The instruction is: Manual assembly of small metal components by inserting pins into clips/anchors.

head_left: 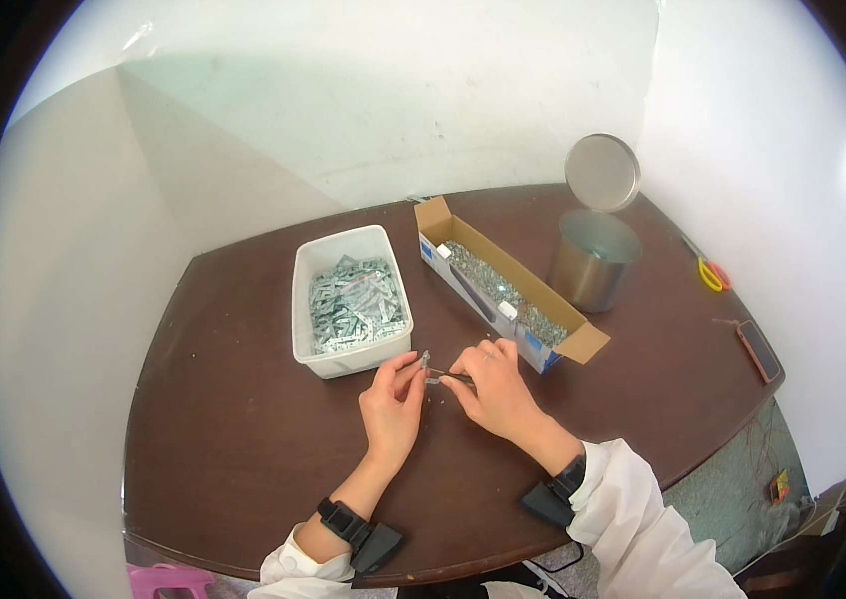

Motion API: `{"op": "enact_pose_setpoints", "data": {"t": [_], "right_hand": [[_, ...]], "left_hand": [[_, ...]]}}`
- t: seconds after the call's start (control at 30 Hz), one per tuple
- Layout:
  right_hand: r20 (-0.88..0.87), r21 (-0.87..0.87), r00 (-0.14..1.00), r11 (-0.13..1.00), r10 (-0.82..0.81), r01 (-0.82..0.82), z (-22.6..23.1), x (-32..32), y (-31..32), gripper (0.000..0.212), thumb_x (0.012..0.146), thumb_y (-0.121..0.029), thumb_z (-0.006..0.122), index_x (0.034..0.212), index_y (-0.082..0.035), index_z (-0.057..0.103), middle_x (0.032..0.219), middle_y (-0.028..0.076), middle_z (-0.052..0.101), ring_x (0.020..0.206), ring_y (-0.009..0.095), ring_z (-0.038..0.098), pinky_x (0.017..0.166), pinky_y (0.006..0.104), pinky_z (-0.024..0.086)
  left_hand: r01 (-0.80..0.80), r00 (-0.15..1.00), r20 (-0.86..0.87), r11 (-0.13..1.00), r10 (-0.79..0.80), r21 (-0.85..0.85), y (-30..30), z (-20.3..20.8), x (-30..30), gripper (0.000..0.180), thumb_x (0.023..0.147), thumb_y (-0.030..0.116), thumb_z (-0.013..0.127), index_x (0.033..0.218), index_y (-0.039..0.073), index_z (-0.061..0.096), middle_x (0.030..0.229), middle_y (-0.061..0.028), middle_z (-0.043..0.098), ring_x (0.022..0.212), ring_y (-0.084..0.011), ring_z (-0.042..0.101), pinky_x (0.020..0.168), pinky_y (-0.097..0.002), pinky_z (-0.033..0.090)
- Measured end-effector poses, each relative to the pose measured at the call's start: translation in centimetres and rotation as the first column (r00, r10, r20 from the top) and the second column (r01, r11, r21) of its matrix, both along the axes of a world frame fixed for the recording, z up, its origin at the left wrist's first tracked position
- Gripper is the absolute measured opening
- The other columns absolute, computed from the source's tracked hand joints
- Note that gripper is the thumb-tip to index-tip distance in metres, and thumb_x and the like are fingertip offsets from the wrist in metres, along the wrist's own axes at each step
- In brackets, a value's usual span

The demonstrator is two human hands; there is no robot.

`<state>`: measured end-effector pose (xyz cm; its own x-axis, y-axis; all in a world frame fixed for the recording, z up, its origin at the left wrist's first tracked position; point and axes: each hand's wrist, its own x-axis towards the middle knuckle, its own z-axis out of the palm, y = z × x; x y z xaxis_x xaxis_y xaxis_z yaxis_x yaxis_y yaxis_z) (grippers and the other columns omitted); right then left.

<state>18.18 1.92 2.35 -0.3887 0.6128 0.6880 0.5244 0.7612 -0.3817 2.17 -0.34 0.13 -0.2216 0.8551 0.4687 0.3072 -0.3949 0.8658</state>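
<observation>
My left hand [393, 407] is closed, pinching a small metal piece [426, 359] between thumb and fingertips above the table. Close beside it, my right hand [495, 391] grips a thin dark tool [457, 376] whose tip reaches to the metal piece; it looks like tweezers, but the tip is too small to make out. A white plastic tub [301, 299], just beyond my left hand, holds many flat silvery metal pieces [355, 304]. Past my right hand lies a long open cardboard box [513, 285] filled with small metallic parts [503, 290].
A steel canister [593, 275] stands behind the box, its round lid [603, 172] raised. Scissors [714, 276] with yellow and orange handles and a phone [759, 351] lie along the right edge of the brown table [243, 449]. Pale panels surround the back and sides.
</observation>
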Motion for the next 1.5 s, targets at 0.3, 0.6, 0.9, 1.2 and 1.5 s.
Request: {"op": "enact_pose_setpoints", "data": {"t": [0.3,0.6,0.9,1.2,1.5], "right_hand": [[-0.067,-0.079,0.996,0.995,-0.065,0.059,-0.5,-0.3,0.1,0.018,0.083,-0.019,0.066,0.083,-0.007,0.053,0.071,0.004,0.058,0.065,0.023,0.051,0.076,0.0341,0.032],[-0.012,-0.097,0.993,0.989,-0.113,0.112,-0.7,-0.1,0.1,0.019,0.087,-0.020,0.062,0.077,-0.007,0.053,0.065,0.006,0.056,0.062,0.023,0.051,0.073,0.0335,0.031],[0.043,-0.069,0.987,0.986,-0.152,0.155,-1.1,-0.1,0.4,0.027,0.090,-0.023,0.058,0.070,-0.006,0.054,0.060,0.009,0.053,0.062,0.026,0.052,0.072,0.0345,0.033],[0.037,-0.197,0.993,0.973,-0.115,0.120,-0.9,-0.2,0.4,0.019,0.092,-0.022,0.054,0.085,-0.004,0.053,0.071,0.016,0.057,0.069,0.035,0.056,0.064,0.0435,0.042],[0.026,-0.117,0.917,0.910,-0.397,0.398,3.2,4.8,3.8,0.017,0.088,-0.017,0.055,0.092,-0.001,0.050,0.078,0.021,0.061,0.075,0.038,0.060,0.068,0.0470,0.046]], "left_hand": [[-0.012,0.999,-0.034,1.000,0.013,0.028,-0.3,0.3,0.2,0.024,0.086,0.000,0.061,0.109,-0.002,0.057,0.096,-0.0132,0.070,0.081,-0.0137,0.068,0.069,-0.0253,0.054],[-0.011,0.998,-0.060,0.999,0.014,0.050,-0.3,0.1,0.3,0.025,0.086,0.000,0.061,0.110,-0.001,0.056,0.096,-0.0125,0.070,0.076,-0.0117,0.067,0.068,-0.0251,0.054],[-0.002,0.998,-0.060,0.999,0.004,0.039,-0.3,0.3,0.2,0.024,0.086,0.000,0.061,0.109,-0.002,0.056,0.095,-0.0118,0.070,0.079,-0.0124,0.067,0.068,-0.0246,0.054],[0.024,0.975,0.223,0.997,-0.007,-0.075,0.5,-0.5,-0.4,0.024,0.085,-0.005,0.058,0.108,-0.004,0.052,0.098,-0.0149,0.068,0.087,-0.0170,0.067,0.074,-0.0256,0.054],[0.055,0.973,0.229,0.993,-0.030,-0.104,0.6,-0.7,-0.9,0.024,0.086,-0.007,0.055,0.108,-0.005,0.047,0.099,-0.0166,0.064,0.088,-0.0197,0.067,0.074,-0.0260,0.054]]}}
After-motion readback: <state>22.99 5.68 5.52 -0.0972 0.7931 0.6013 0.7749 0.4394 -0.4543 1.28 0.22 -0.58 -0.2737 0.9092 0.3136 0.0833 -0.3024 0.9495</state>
